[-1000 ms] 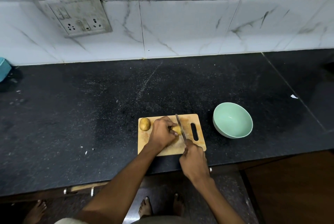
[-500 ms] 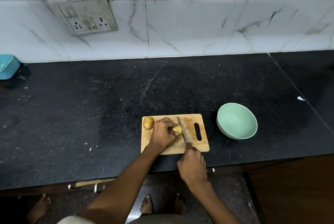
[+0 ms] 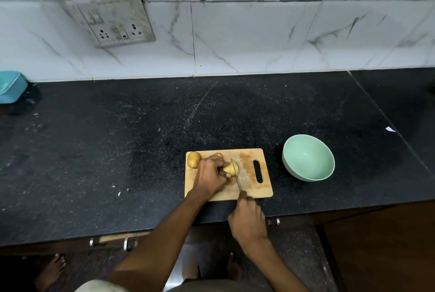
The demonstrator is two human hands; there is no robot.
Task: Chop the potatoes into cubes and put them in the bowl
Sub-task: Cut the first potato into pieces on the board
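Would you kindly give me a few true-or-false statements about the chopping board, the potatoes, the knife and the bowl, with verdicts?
1. The pale green round bowl already holds potato cubes. False: it is empty.
2. The left hand holds a yellow potato on the rectangular wooden chopping board. True.
3. The right hand grips the steel knife. True.
4. The bowl stands left of the board. False: it stands to its right.
5. A whole brown potato lies at the board's far left corner. True.

Black speckled stone countertop backed by white marble-veined wall tiles; grimy socket plate mounted upper left.
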